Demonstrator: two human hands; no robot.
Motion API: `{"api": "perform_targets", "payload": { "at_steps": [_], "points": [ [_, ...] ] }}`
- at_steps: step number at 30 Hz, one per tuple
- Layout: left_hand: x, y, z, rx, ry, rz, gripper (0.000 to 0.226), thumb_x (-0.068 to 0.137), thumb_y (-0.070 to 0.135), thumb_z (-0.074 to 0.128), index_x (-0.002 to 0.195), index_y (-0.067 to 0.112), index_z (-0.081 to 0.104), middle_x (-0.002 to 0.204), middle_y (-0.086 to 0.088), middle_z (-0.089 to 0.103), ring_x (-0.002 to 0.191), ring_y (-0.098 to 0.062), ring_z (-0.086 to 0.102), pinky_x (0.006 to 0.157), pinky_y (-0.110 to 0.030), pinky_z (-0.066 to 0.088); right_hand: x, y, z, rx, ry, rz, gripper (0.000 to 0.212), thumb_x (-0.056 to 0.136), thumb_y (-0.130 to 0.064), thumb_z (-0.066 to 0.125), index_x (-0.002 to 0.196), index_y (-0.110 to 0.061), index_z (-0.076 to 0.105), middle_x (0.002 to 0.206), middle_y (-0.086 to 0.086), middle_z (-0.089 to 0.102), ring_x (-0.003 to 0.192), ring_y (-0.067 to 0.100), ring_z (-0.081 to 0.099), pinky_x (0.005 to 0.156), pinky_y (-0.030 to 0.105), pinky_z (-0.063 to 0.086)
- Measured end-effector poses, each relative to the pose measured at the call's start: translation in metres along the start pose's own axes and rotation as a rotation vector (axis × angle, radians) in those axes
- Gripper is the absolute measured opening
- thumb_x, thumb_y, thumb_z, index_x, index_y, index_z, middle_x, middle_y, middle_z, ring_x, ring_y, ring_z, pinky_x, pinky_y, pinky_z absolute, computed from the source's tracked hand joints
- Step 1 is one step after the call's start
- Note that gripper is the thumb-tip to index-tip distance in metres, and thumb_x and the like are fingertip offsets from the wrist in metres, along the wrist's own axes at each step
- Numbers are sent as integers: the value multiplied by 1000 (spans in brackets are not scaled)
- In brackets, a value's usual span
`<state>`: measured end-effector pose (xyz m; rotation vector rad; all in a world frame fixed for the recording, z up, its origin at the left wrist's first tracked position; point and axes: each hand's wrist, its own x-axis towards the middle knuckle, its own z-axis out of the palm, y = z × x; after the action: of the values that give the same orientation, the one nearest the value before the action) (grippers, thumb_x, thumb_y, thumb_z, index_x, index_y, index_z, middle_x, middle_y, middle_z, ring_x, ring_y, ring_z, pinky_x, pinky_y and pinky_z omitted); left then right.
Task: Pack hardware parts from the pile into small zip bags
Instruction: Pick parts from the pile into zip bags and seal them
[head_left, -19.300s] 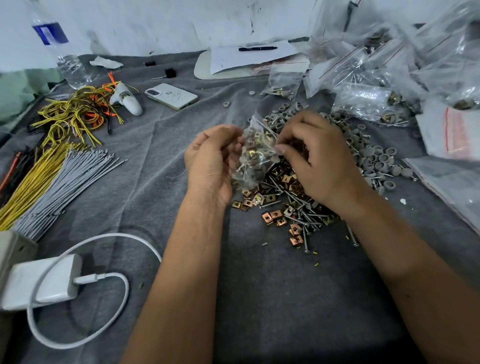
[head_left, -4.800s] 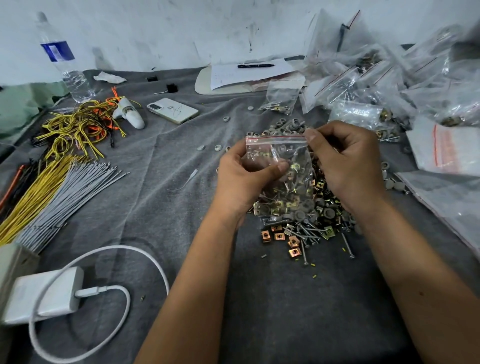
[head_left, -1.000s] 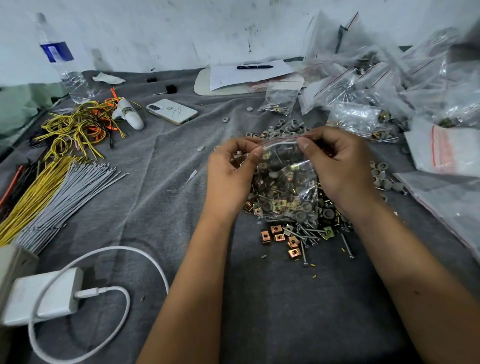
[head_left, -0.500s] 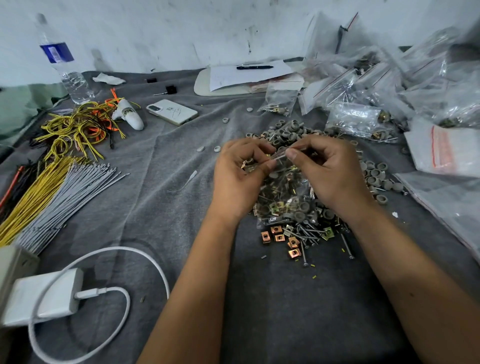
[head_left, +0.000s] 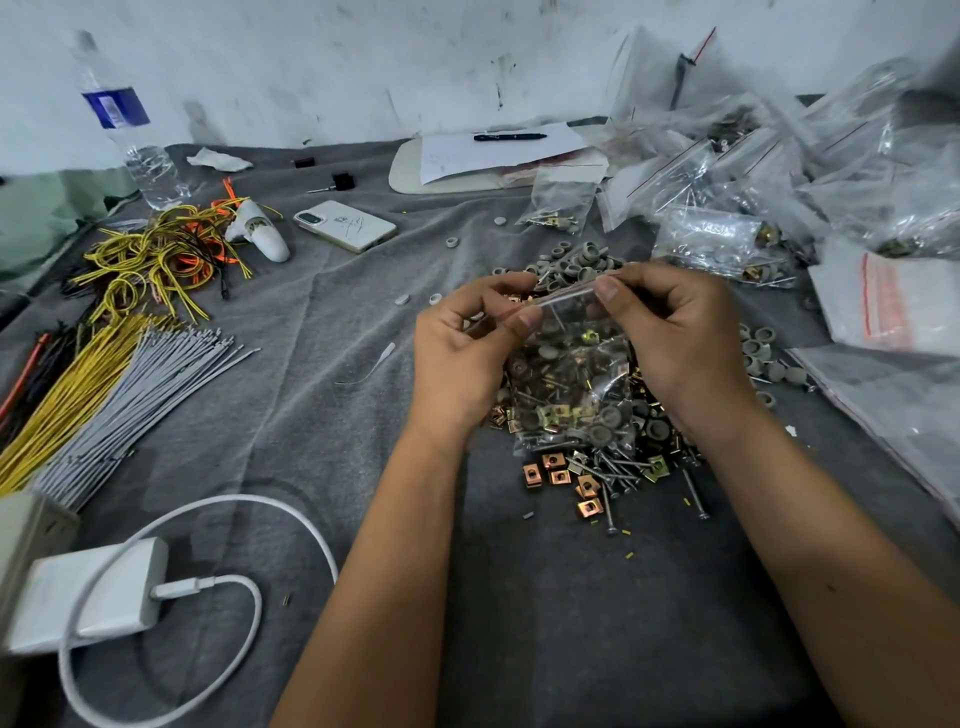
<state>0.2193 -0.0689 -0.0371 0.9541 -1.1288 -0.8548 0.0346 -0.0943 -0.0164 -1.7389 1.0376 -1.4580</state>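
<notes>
A small clear zip bag, partly filled with grey caps, brass clips and screws, hangs over the hardware pile at the middle of the grey cloth. My left hand pinches the left end of the bag's zip strip between thumb and fingers. My right hand pinches the strip's right end. The bag's lower edge rests on the pile. Loose copper and brass clips and screws lie in front, and grey caps lie behind the hands.
Filled zip bags are heaped at the back right, with flat bags beside them. Yellow and grey wire bundles lie left. A charger with white cable, a phone, a water bottle and a clipboard with pen surround the work spot.
Over the last second both hands stay at the bag's top, fingers shifting along the zip strip. The bag has sunk slightly onto the pile.
</notes>
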Motion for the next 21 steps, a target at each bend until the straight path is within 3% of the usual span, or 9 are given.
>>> {"api": "perform_targets", "payload": {
  "at_steps": [3, 6, 10, 14, 17, 21],
  "points": [
    [-1, 1, 0, 55, -14, -10, 5, 77, 23, 82, 75, 26, 78, 121, -2, 75, 114, -28, 71, 99, -64, 55, 0, -1, -2, 13, -30, -38, 11, 96, -19, 72, 94, -29, 77, 86, -5, 77, 82, 16, 74, 74, 33, 61],
    [-2, 2, 3, 118, -44, 1, 9, 80, 21, 83, 74, 28, 79, 124, -3, 74, 117, -28, 70, 100, -64, 54, -1, -2, 1, -19, -76, -80, 10, 93, -16, 74, 97, -25, 77, 86, -8, 78, 80, 7, 73, 70, 21, 58],
    [-3, 4, 4, 106, -22, 39, 12, 80, 9, 80, 71, 15, 74, 124, -8, 72, 117, -39, 68, 101, -67, 51, -3, -1, 5, -77, -66, -106, 10, 93, -16, 76, 98, -24, 78, 85, -10, 77, 80, 7, 73, 69, 21, 57],
    [-5, 6, 5, 205, -61, 42, 11, 86, 11, 78, 87, 1, 75, 123, -8, 73, 114, -28, 70, 98, -60, 55, -2, -3, 3, -84, -91, -125, 12, 92, -16, 76, 98, -26, 77, 84, -16, 75, 79, 2, 73, 68, 15, 54],
    [-6, 5, 6, 238, -72, 88, 7, 88, 7, 77, 86, 0, 74, 121, -10, 72, 115, -28, 69, 99, -60, 54, -3, -4, 4, -145, -130, -138, 10, 92, -18, 76, 97, -26, 77, 84, -16, 75, 78, 2, 72, 67, 17, 55],
    [-5, 3, 8, 230, -33, 145, 13, 84, 15, 79, 78, 6, 72, 112, -2, 74, 111, -39, 67, 97, -71, 48, -4, -5, 5, -136, -138, -142, 8, 94, -17, 74, 96, -24, 78, 83, -12, 75, 78, 5, 71, 66, 19, 55]
  ]
}}
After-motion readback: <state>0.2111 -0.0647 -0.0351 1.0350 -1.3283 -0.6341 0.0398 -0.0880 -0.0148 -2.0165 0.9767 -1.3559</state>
